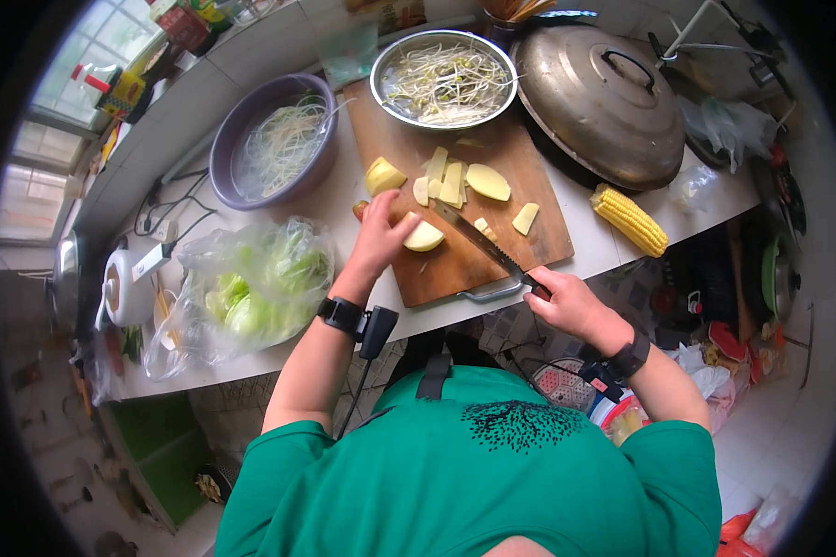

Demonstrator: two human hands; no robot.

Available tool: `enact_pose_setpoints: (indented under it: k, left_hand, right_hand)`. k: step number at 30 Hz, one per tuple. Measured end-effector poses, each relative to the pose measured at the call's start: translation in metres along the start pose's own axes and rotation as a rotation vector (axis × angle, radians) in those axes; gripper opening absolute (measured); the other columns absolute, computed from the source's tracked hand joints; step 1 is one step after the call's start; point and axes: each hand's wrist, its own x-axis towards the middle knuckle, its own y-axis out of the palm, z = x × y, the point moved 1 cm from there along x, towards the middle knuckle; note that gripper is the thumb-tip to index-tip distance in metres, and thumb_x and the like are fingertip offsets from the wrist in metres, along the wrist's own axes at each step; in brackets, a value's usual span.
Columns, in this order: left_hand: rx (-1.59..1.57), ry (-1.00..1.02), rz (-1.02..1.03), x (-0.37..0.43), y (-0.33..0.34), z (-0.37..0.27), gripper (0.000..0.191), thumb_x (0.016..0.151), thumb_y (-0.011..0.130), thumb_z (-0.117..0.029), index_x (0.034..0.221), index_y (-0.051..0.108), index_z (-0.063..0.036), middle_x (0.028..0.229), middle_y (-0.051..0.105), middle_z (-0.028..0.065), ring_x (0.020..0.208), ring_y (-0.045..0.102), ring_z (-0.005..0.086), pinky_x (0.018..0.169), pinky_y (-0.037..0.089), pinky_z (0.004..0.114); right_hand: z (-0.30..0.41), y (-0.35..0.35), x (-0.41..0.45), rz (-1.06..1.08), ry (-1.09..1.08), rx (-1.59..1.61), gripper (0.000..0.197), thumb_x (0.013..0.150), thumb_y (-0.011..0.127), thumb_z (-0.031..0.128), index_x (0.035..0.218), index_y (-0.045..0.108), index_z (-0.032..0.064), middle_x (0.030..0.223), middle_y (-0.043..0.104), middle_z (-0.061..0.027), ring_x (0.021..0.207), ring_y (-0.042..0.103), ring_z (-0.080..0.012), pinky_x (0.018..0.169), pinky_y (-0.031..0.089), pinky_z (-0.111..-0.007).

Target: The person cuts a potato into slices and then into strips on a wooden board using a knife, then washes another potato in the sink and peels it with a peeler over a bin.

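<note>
My right hand (568,303) grips the dark handle of a kitchen knife (481,240), whose blade points up and left over the wooden cutting board (432,278). Its tip is by the cut potato slices (451,182). My left hand (383,233) is at the board's left edge, its thumb touching a peeled potato piece (423,237); whether it grips the piece is unclear. Another peeled chunk (383,176) lies just above my fingers. A wide oval slice (488,182) and a smaller slice (525,218) lie to the right of the others.
A metal bowl of bean sprouts (448,128) stands on the board's far end. Left of it is a purple basin (221,170) with pale shreds. Bagged lettuce (251,299) lies at the near left. A corn cob (629,220) and a large metal lid (599,104) are on the right.
</note>
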Motion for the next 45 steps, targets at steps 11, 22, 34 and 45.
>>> enact_pose_setpoints:
  k: [11,22,34,45]
  left_hand:
    - [0.371,0.242,-0.005,-0.021,0.018,-0.006,0.068,0.058,0.078,-0.022,0.112,0.044,0.0015,0.106,0.049,0.0186,0.101,0.041,0.0355,0.089,0.036,0.041]
    - [0.341,0.51,-0.118,-0.033,0.022,-0.017,0.044,0.065,0.071,-0.017,0.1,0.051,0.0002,0.101,0.051,0.0153,0.098,0.044,0.0338,0.086,0.039,0.039]
    - [0.32,0.622,0.009,-0.03,0.018,-0.011,0.02,0.069,0.064,-0.008,0.088,0.056,-0.0025,0.096,0.055,0.0105,0.095,0.051,0.0278,0.081,0.046,0.035]
    - [0.289,0.592,0.08,-0.028,0.014,-0.009,0.022,0.071,0.064,-0.008,0.092,0.058,-0.0037,0.098,0.056,0.0105,0.095,0.051,0.03,0.081,0.045,0.037]
  right_hand:
    - [-0.002,-0.003,0.046,0.159,0.006,-0.046,0.02,0.078,0.059,0.017,0.088,0.051,0.0022,0.066,0.054,-0.0154,0.063,0.055,-0.0326,0.058,0.044,-0.039]
    - [0.028,-0.005,0.041,0.106,-0.13,-0.248,0.014,0.078,0.054,0.015,0.083,0.046,0.004,0.076,0.056,-0.0164,0.075,0.057,-0.035,0.065,0.046,-0.043]
    - [0.043,-0.011,0.043,0.226,-0.072,-0.309,0.019,0.079,0.055,0.013,0.092,0.047,0.001,0.08,0.056,-0.0204,0.078,0.056,-0.0383,0.067,0.046,-0.044]
    - [0.053,-0.026,0.07,0.426,0.063,-0.235,0.022,0.079,0.055,0.015,0.091,0.045,-0.0019,0.076,0.058,-0.0238,0.075,0.057,-0.0412,0.066,0.045,-0.046]
